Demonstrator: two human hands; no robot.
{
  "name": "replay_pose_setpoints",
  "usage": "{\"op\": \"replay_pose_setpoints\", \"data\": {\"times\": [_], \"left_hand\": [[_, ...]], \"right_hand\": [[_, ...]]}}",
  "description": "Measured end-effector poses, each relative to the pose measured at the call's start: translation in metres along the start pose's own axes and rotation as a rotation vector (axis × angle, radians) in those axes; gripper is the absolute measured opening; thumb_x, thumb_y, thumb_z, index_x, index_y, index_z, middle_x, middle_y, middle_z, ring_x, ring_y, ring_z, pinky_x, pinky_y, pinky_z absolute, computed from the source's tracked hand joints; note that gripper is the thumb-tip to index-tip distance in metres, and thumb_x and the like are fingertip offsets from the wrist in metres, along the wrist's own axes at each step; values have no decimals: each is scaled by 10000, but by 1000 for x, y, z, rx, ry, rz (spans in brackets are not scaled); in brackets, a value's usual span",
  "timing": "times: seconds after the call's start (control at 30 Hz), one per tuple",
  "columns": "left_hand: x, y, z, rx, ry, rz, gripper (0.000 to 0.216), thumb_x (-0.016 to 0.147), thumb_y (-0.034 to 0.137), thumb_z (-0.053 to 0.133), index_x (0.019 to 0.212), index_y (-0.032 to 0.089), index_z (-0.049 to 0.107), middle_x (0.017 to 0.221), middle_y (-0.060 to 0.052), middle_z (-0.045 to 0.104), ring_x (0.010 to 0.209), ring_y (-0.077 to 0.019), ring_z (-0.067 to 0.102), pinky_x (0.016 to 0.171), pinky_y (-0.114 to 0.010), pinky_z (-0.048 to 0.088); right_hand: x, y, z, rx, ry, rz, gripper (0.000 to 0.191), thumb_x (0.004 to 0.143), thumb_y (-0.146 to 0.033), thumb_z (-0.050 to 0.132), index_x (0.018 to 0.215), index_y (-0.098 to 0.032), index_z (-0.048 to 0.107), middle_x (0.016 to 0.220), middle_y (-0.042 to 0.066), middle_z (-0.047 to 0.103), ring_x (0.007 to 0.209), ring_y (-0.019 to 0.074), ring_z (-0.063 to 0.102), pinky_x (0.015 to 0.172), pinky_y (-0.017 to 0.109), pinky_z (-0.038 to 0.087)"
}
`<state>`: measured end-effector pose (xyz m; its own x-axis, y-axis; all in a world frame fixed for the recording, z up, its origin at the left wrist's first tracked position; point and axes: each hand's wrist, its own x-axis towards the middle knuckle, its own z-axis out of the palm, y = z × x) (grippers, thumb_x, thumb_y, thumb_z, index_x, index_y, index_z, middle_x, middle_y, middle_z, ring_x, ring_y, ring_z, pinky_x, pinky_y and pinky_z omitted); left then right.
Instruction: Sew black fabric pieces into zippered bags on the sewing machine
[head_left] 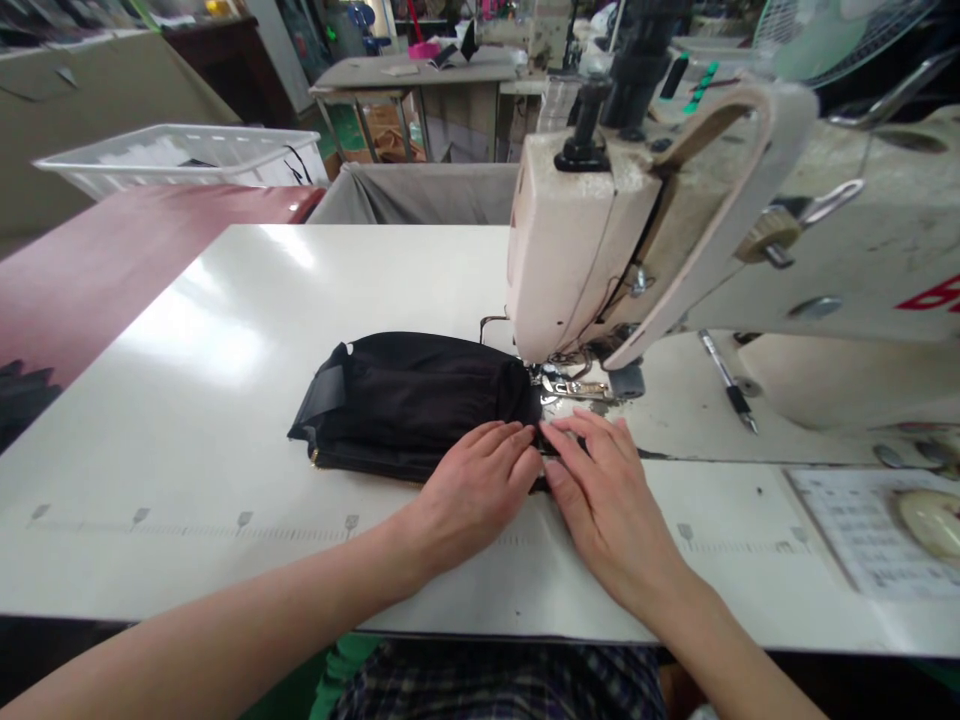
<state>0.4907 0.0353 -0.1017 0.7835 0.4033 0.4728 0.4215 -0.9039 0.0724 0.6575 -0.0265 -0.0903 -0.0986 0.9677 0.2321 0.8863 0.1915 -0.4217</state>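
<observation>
A black fabric pouch (pixel 427 400) with a brass-coloured zipper along its near edge lies on the white sewing table, its right end beside the presser foot (pixel 574 388) of the sewing machine (pixel 585 230). My left hand (pixel 480 485) presses on the pouch's near right corner, fingers together and thumb tucked against them. Close by on the right, my right hand (pixel 604 500) holds the edge of that same end between thumb and bent fingers, just in front of the presser foot. Both hands partly cover the corner, so the exact grip is hidden.
A pen (pixel 727 382) lies on the machine bed to the right. Farther right is a printed sheet (pixel 847 530) with a round object on it. A white plastic basket (pixel 187 150) stands on the red surface (pixel 150 235) at the back left. A fan (pixel 832 35) is behind the machine.
</observation>
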Motion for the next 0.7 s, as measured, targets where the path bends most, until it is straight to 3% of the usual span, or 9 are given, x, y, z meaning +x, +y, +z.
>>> {"op": "replay_pose_setpoints", "data": {"times": [0.1,0.2,0.3,0.43,0.7], "left_hand": [[-2,-2,1,-37,4,-17,201,955,127,400,950,85,597,1096,-118,683,1023,-217,640,929,-379,534],[-2,-3,1,-53,0,-24,212,953,111,381,935,88,591,1085,-124,679,1021,-210,629,923,-373,535],[-3,-3,1,-85,-18,-53,187,954,124,400,948,93,585,1083,-118,674,1046,-202,615,985,-390,502],[-4,-3,1,-123,-34,-76,153,946,122,430,950,100,581,1127,-105,659,1141,-209,575,1086,-428,423],[-2,-4,-1,-81,-28,-17,236,958,108,354,968,83,588,1095,-127,674,1064,-220,626,964,-395,525]], "right_hand": [[20,3,-2,-47,41,115,329,957,-428,445,963,-183,665,936,85,644,966,285,550,845,450,426],[40,4,-5,-122,-43,223,254,889,-396,575,714,-217,616,737,36,629,787,257,559,695,377,400],[50,2,-4,-129,-99,238,224,870,-319,588,672,-216,581,678,19,621,724,233,551,664,346,370],[47,2,0,-121,-56,233,203,856,-267,570,662,-210,542,645,12,601,695,222,531,659,334,344],[43,6,5,-63,11,232,213,839,-255,567,637,-208,519,637,6,574,698,213,515,656,337,340]]}}
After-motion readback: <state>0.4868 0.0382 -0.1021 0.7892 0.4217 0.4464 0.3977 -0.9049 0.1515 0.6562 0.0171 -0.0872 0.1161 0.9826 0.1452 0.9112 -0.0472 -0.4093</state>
